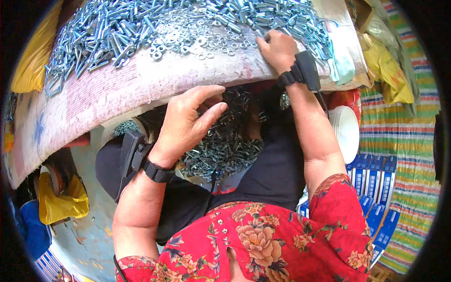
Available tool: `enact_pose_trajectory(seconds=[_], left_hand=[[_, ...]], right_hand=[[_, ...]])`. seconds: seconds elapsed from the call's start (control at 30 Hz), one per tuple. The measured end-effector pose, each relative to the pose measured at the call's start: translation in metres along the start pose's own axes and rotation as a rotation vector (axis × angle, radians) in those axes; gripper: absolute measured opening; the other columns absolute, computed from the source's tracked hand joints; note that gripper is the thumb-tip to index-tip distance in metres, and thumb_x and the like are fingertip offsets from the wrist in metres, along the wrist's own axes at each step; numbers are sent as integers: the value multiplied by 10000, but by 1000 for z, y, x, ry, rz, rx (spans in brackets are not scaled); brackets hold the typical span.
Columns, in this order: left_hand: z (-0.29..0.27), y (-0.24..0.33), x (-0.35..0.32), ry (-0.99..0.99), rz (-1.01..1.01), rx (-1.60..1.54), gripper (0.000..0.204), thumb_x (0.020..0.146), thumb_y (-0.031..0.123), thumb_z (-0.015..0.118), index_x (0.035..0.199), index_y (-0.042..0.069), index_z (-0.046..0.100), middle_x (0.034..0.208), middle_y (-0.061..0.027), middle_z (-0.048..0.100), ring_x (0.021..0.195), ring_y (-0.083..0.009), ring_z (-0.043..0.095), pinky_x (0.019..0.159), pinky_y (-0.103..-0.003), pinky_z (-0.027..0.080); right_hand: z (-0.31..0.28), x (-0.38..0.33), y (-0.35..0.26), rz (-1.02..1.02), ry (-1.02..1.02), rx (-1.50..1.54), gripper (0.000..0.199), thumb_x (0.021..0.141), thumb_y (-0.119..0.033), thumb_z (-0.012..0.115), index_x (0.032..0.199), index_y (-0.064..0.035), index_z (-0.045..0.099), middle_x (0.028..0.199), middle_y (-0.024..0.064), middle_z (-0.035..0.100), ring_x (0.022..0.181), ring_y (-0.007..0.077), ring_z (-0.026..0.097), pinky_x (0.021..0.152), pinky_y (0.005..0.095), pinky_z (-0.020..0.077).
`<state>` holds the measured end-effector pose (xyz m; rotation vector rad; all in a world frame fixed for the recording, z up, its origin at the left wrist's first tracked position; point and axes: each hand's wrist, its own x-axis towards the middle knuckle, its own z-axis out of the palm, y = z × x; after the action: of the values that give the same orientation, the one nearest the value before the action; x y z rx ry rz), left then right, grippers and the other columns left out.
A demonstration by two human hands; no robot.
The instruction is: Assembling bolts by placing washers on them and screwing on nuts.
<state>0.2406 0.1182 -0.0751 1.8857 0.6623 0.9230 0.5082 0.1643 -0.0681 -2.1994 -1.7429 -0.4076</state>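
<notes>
My left hand [190,120] hangs just off the table's near edge, above a heap of small bolts [225,157] between my knees. Its thumb and forefinger stand apart, the other fingers curl under, and nothing shows between them. My right hand [278,49] rests on the cloth-covered table at the right, beside the pile of silvery bolts [303,26]. Its fingers are bent inward, and whatever they hold is hidden. To the left of that hand lie loose flat washers [202,44]. A larger mound of bolts [108,35] covers the table's far left.
The pale cloth [103,94] sags over the table's near edge. A tub of small fasteners [127,128] stands by my left knee, a white bucket [345,134] by my right. Blue-and-white boxes [376,176] sit on the striped mat [413,155]. Yellow bags [63,199] lie at the left.
</notes>
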Motion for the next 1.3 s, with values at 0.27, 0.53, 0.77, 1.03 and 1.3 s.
enact_pose_trajectory(seconds=[0.27, 0.53, 0.77, 1.03, 1.3], left_hand=[[0, -4, 6, 112, -356, -532, 267, 869, 115, 536, 1106, -4, 569, 875, -70, 633, 707, -83, 567, 609, -205, 451], [-8, -9, 2, 340, -303, -696, 233, 849, 163, 586, 1013, -1, 606, 766, -31, 622, 596, -63, 543, 509, -183, 423], [-32, -6, 6, 429, -413, -876, 241, 842, 175, 589, 991, -14, 575, 799, -135, 641, 598, -138, 613, 501, -193, 460], [-42, -9, 2, 435, -449, -897, 316, 814, 223, 630, 1032, -1, 587, 710, -53, 622, 504, -74, 544, 453, -161, 401], [-37, -11, 3, 490, -448, -955, 285, 801, 165, 645, 1026, -3, 596, 724, -46, 609, 548, -74, 543, 476, -177, 406]], right_hand=[[-52, -55, -61, -236, -71, 688, 125, 752, -133, 619, 735, -13, 589, 628, 123, 587, 533, 246, 585, 486, 312, 445], [-55, -72, -113, -417, -225, 969, 196, 710, -109, 690, 863, -40, 589, 630, 99, 561, 531, 203, 564, 483, 314, 431], [4, 54, -91, -471, 149, 474, 125, 746, -151, 576, 782, -72, 667, 752, 133, 616, 686, 296, 597, 626, 364, 482], [22, 94, -98, -525, -330, 93, 232, 737, -231, 615, 866, -42, 651, 814, 158, 630, 756, 307, 610, 690, 364, 478], [37, 85, -182, -476, -133, 190, 309, 718, -342, 598, 709, -39, 655, 684, 186, 598, 654, 345, 593, 612, 396, 479]])
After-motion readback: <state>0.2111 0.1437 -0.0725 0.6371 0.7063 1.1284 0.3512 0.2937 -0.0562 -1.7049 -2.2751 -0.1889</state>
